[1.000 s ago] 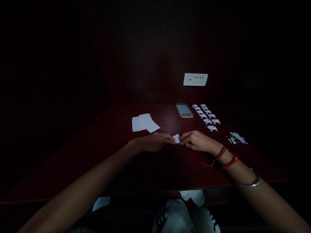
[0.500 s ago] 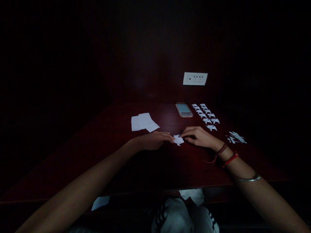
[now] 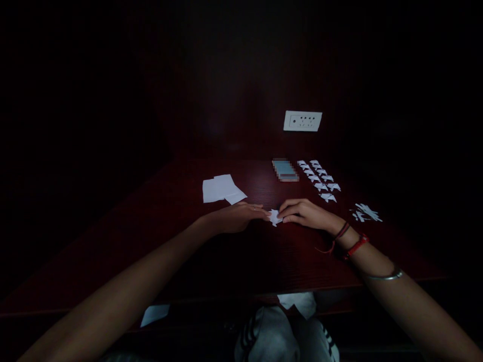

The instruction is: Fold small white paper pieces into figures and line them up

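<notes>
A small white folded paper piece (image 3: 275, 217) lies on the dark red table (image 3: 234, 256) between my hands. The fingertips of my left hand (image 3: 237, 217) press on its left edge, fingers together. From the right, my right hand (image 3: 305, 213) pinches the paper's right side, thumb and fingers closed on it. Red and black strings and a metal bangle circle my right wrist.
White paper sheets (image 3: 222, 189) lie at the back left. A phone (image 3: 285, 169) and two rows of several small folded paper shapes (image 3: 320, 179) sit at the back right, paper scraps (image 3: 365, 213) further right. A white wall socket (image 3: 302, 121) is behind. Paper lies on the floor (image 3: 155, 314).
The paper was spread flatter half a second ago. My right hand has closed back onto its right side, and both hands shifted slightly up and away.
</notes>
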The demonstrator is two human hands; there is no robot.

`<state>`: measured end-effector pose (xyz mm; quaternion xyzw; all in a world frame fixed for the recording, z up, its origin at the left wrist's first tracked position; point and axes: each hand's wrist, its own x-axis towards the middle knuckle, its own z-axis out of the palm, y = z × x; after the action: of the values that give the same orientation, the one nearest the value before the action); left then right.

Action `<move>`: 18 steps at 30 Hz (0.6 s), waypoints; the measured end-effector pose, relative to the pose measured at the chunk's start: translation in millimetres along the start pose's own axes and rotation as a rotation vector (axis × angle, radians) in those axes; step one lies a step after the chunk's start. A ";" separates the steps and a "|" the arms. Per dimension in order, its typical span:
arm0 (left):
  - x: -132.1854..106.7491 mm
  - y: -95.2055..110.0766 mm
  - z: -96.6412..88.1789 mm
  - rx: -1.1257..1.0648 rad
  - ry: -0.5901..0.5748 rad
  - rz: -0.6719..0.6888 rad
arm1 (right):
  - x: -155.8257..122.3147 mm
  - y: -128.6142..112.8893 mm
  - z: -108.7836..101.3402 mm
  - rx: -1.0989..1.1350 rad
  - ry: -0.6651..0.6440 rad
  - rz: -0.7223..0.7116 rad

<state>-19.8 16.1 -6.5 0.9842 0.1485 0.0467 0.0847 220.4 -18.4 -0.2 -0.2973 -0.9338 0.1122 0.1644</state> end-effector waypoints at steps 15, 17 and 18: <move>4.1 25.2 -1.2 0.171 0.043 0.012 | 9.7 -0.8 13.0 -0.088 0.099 0.061; 3.0 25.6 -0.5 0.180 0.039 0.001 | 9.6 -0.6 13.0 -0.076 0.103 0.067; 2.7 25.7 -0.3 0.185 0.037 -0.003 | 9.6 -0.8 12.9 -0.071 0.103 0.068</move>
<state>-10.0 -7.3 -1.5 0.9865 0.1553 0.0506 -0.0092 207.7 -14.7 -9.6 -0.3398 -0.9169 0.0691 0.1977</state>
